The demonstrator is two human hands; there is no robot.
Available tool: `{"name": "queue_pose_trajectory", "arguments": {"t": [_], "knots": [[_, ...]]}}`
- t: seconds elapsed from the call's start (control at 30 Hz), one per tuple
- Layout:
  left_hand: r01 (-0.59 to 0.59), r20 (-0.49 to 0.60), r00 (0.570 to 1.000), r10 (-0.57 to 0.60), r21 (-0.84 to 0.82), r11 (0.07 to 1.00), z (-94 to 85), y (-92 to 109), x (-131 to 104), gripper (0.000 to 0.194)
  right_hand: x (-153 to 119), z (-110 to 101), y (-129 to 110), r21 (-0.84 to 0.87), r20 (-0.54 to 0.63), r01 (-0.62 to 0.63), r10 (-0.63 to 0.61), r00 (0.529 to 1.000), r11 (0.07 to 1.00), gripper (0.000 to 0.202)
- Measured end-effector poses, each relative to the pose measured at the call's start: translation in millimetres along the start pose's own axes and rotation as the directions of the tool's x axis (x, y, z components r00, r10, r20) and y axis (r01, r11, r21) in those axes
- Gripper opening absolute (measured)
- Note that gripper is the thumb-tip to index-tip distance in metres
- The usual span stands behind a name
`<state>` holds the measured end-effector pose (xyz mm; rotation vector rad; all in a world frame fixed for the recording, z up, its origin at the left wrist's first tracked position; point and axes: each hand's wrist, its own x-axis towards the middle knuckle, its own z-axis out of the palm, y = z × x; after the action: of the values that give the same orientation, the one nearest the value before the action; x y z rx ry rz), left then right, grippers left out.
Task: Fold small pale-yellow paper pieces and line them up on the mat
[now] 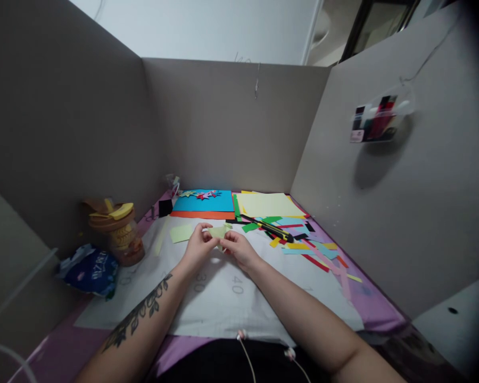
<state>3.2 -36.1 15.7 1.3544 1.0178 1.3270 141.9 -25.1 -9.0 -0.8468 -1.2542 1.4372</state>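
Note:
Between my two hands is a small piece of pale green paper (216, 232), bent or folded, its lower part hidden by my fingers. My left hand (201, 242) pinches its left side with thumb and fingers. On the right side, my right hand (239, 249) grips it with thumb and fingertips. Both hands hover just over a white sheet (217, 308) printed with numbers. Left of my hands, a square of pale green paper (181, 233) lies flat on that sheet.
A yellow-and-black utility knife (277, 232) lies among coloured paper strips (315, 262) on the right. Behind are a blue sheet (207, 203) bearing folded paper stars (203, 195) and a cream paper stack (267, 205). A lidded cup (122, 236) and blue packet (90, 270) stand left. Grey partitions (235, 122) enclose the table.

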Motion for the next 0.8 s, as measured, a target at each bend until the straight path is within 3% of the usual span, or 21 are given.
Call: {"name": "queue_pose_trajectory", "arguments": {"t": [0.13,0.33,0.53,0.8], "knots": [[0.009,0.048,0.999,-0.009,0.004,1.000,-0.8,-2.0,0.8,0.042,1.8,-0.9,0.2,-0.033,-0.051,0.035,-0.036,0.998,0.999,0.023],[0.024,0.044,0.999,-0.024,-0.008,1.000,-0.6,-1.9,1.0,0.044,-0.1,2.4,-4.4,0.054,-0.061,0.021,-0.018,0.998,0.998,0.023],[-0.001,0.063,0.998,-0.002,0.044,0.999,-1.4,-1.9,2.0,0.025,0.4,1.4,-1.4,0.036,-0.049,0.012,-0.010,0.999,0.999,0.022],[-0.064,0.153,0.987,0.041,0.144,0.988,-7.8,-8.3,4.2,0.016,1.8,-3.4,-1.1,-0.035,-0.078,0.027,-0.030,0.996,0.999,0.018]]}}
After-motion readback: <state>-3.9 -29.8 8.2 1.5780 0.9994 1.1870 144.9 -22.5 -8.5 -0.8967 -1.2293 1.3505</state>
